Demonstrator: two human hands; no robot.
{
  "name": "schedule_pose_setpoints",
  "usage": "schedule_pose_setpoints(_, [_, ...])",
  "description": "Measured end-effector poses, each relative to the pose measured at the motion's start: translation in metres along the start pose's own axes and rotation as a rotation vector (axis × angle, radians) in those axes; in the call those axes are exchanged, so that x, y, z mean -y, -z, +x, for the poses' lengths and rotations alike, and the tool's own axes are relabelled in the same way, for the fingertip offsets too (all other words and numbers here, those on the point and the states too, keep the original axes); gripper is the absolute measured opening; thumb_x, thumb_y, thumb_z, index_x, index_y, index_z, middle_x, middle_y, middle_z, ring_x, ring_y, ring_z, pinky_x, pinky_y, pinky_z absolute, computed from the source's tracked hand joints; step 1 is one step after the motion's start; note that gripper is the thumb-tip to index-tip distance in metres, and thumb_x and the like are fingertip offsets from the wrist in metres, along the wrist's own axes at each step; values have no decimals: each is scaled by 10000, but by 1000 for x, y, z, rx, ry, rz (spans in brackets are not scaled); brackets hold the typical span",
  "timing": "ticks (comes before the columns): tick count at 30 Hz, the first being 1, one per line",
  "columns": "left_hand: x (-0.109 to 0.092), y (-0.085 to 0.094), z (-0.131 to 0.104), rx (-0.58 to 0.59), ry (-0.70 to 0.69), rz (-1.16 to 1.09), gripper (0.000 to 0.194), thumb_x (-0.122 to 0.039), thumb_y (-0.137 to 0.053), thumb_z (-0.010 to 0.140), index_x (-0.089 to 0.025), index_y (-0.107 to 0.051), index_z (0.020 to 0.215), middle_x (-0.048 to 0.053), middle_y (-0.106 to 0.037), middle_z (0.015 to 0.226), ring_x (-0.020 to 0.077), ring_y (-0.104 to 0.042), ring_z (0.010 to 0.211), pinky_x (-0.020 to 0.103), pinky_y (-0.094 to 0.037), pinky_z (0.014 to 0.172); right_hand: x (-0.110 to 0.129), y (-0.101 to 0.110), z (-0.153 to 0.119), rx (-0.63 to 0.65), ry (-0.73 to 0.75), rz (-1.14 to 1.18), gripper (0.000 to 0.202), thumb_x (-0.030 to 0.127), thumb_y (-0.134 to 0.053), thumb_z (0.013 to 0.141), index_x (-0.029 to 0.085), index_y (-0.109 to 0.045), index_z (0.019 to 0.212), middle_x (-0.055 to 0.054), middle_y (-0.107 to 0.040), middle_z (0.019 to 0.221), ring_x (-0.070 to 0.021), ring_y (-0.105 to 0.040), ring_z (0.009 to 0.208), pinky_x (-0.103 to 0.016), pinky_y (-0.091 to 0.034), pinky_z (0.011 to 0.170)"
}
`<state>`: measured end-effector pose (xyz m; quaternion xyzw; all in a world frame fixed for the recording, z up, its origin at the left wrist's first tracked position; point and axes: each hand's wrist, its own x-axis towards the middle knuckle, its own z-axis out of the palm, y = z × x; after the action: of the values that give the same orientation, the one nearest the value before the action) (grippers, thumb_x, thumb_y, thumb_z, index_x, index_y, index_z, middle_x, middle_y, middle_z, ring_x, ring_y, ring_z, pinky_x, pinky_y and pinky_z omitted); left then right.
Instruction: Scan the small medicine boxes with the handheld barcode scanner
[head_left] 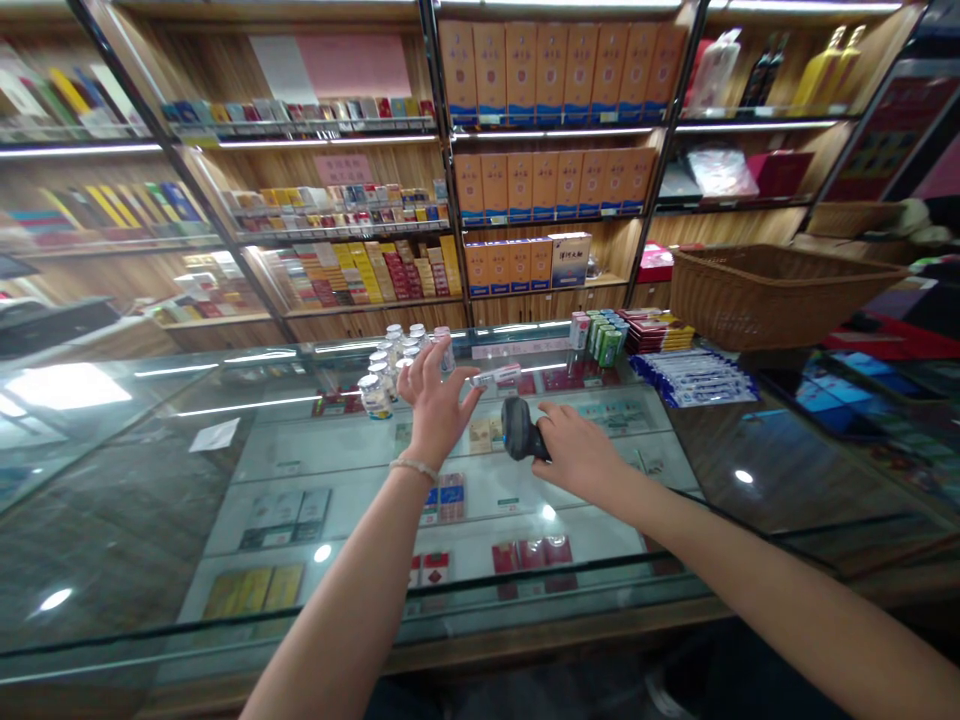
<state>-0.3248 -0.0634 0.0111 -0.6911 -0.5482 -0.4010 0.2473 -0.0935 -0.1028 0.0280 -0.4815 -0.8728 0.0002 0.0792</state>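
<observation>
My right hand (576,446) is wrapped round the handle of a dark barcode scanner (517,428), its head pointing up and left above the glass counter (352,490). My left hand (435,395), with a beaded bracelet on the wrist, is held over the counter with its fingers apart. Just beyond its thumb lies a small pink-and-white package (496,376) on its side; whether the thumb touches it I cannot tell. A cluster of small white bottles (375,396) stands left of and behind my left hand, partly hidden by it.
Green and pink cans (606,340), red flat packs (654,328) and blue-and-white sachets (697,378) sit at the counter's right. A wicker basket (772,300) stands behind them. Boxed goods (525,265) fill the wall shelves. A white paper slip (214,435) lies at left.
</observation>
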Motion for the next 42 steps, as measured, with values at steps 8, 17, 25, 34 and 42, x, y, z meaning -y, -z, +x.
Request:
schedule_pose_setpoints(8, [5, -2, 0, -15, 39, 10, 157, -387, -722, 918, -293, -759, 1038, 89, -469, 1570, 360, -369, 1485, 626, -233, 1238, -20, 15, 12, -23, -110, -59, 425, 377, -559, 924, 185, -566, 1304, -169, -574, 1436, -305, -720, 1057, -373, -565, 747])
schedule_pose_setpoints(17, [9, -6, -1, -4, 93, 45, 157, -386, -744, 904, -310, -769, 1038, 70, -486, 1571, 358, -372, 1482, 625, -211, 1247, -63, 12, 37, -40, -206, 145, 473, 501, -595, 912, 204, -581, 1281, -142, -788, 1006, -350, -755, 934, -337, -495, 718])
schedule_pose_setpoints(25, [5, -9, -2, 31, 93, 56, 152, -398, -724, 921, -311, -770, 1037, 61, -476, 1586, 349, -368, 1480, 624, -202, 1245, -63, 19, 15, -21, -169, 896, 370, 420, -647, 839, 200, -634, 1136, 48, -622, 561, -141, -526, 388, -233, -375, 426])
schedule_pose_setpoints(34, [3, -7, -4, 57, 104, 48, 164, -413, -697, 933, -318, -766, 1048, 52, -474, 1587, 347, -362, 1488, 614, -198, 1252, -30, 25, -6, 218, -93, 1031, 215, 341, -659, 831, 206, -622, 994, 112, -479, 462, -98, -462, 330, -187, -343, 352])
schedule_pose_setpoints(42, [2, -8, -3, 48, 100, 68, 155, -398, -717, 921, -317, -765, 1043, 61, -487, 1578, 348, -386, 1471, 625, -221, 1237, -29, 23, -7, 211, -63, 1010, 298, 317, -676, 819, 216, -637, 1097, 80, -581, 627, -83, -509, 357, -186, -381, 344])
